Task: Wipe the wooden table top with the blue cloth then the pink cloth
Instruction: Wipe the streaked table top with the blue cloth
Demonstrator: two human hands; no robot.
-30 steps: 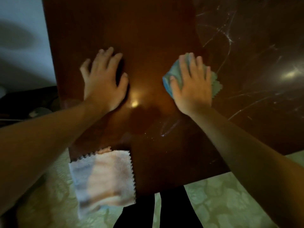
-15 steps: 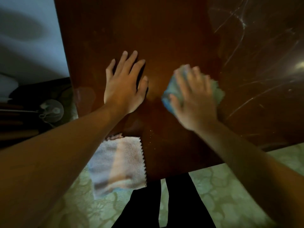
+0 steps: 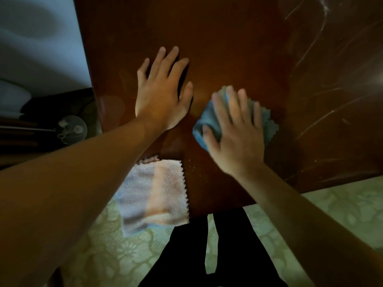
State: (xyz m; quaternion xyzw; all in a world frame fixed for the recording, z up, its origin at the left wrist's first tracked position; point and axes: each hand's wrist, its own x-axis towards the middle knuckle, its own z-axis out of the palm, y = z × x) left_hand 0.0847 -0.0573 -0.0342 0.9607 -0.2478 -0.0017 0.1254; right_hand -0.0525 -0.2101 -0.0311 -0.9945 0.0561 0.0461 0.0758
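My right hand (image 3: 236,131) lies flat with straight fingers on the bunched blue cloth (image 3: 207,123), pressing it onto the dark wooden table top (image 3: 228,38). The cloth shows at the hand's left and right sides. My left hand (image 3: 161,94) rests flat on the wood just left of the cloth, fingers spread. The pink cloth (image 3: 157,191), pale with zigzag edges, hangs over the table's near left corner, partly hidden by my left forearm.
The table's near edge (image 3: 310,189) runs in front of me, with my dark legs (image 3: 207,255) and a pale patterned floor (image 3: 342,206) below. A small fan (image 3: 71,127) and dark clutter sit left of the table. Scratches streak the table's right side.
My right hand has slid the blue cloth nearer to me and a bit right across the wood. The left hand stays planted; the view has shifted left.
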